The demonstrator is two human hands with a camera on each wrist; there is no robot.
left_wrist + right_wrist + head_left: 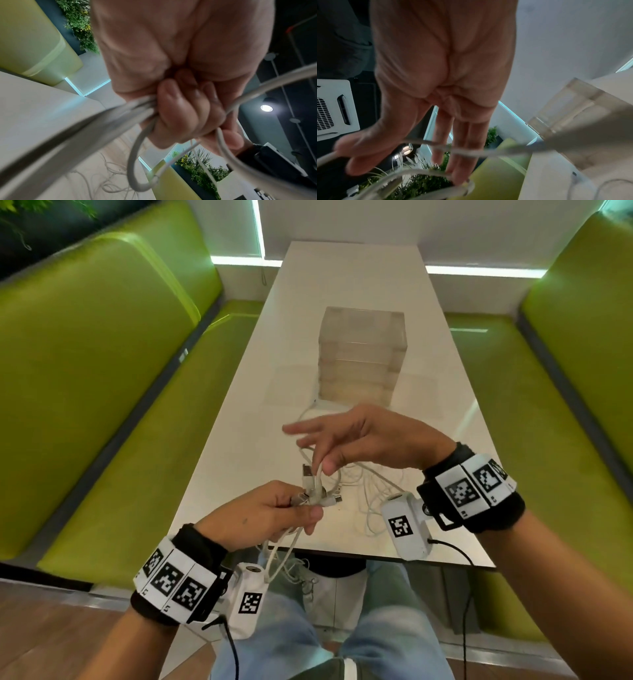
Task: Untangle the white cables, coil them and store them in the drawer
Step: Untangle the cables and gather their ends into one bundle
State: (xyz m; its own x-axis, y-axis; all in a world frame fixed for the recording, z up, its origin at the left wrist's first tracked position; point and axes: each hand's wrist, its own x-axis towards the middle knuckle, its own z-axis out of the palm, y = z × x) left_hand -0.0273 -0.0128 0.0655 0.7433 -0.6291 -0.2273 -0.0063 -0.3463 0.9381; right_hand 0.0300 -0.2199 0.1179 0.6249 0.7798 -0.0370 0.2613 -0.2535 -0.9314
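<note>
Drawer unit [361,361] blocks table [239,440] centre at 12 o'clock; loose cables [370,491] clutter near edge; bare lanes at 10 and 2.

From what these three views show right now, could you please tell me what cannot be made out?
- Cable count: the white cables overlap on the table, head view.
- Drawer contents and state: the translucent drawer unit is hazy, head view.
- Right hand fingers' pinch: motion blur, right wrist view.
- Plugs in the left hand: curled fingers cover them, left wrist view.

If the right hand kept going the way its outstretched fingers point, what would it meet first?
Probably nothing near: the right hand points left across the table, above it, toward the green bench. The drawer unit sits off that line. Depth is uncertain.
</note>
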